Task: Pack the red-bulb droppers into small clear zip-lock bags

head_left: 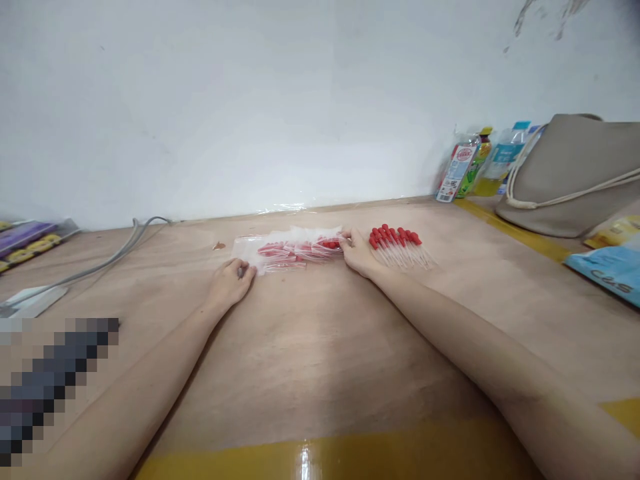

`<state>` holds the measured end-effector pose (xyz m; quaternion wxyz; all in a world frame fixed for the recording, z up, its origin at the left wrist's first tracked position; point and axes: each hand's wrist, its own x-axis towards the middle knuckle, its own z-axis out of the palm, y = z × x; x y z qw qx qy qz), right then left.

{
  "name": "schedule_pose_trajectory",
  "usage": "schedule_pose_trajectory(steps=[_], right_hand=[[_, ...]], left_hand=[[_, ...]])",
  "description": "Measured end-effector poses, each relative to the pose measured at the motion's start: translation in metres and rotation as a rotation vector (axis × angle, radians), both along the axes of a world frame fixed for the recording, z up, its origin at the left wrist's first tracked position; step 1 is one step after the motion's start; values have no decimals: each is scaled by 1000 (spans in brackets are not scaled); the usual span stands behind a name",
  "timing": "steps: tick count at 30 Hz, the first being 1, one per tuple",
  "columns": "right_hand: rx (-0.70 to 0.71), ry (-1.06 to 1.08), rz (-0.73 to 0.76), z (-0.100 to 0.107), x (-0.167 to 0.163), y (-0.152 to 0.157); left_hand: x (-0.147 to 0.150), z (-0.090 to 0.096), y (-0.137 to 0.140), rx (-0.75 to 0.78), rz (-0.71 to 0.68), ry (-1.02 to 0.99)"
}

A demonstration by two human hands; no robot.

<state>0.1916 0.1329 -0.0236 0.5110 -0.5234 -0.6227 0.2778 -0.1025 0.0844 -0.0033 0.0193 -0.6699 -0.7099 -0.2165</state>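
A row of overlapping small clear zip bags with red bands lies flat on the wooden tabletop. At its left end, my left hand is closed, its curled fingers pinching the edge of a bag. A small dark spot shows between these fingers; I cannot make out what it is. My right hand is closed at the row's right end, thumb and fingers on a bag beside red pieces. Just right of that hand lies a bundle of thin clear sticks with red heads, side by side.
Drink bottles and a grey drawstring bag stand at the back right, near a blue packet. A grey cable and a purple-and-yellow package lie at the left. Yellow tape runs along the front edge.
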Motion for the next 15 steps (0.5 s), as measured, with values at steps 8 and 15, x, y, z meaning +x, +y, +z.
schedule_pose_trajectory(steps=[8, 15], right_hand=[[93, -167, -153, 9, 2, -27], [375, -563, -306, 5, 38, -52]], left_hand=[[-17, -5, 9, 255, 235, -176], [9, 6, -7, 776, 45, -357]])
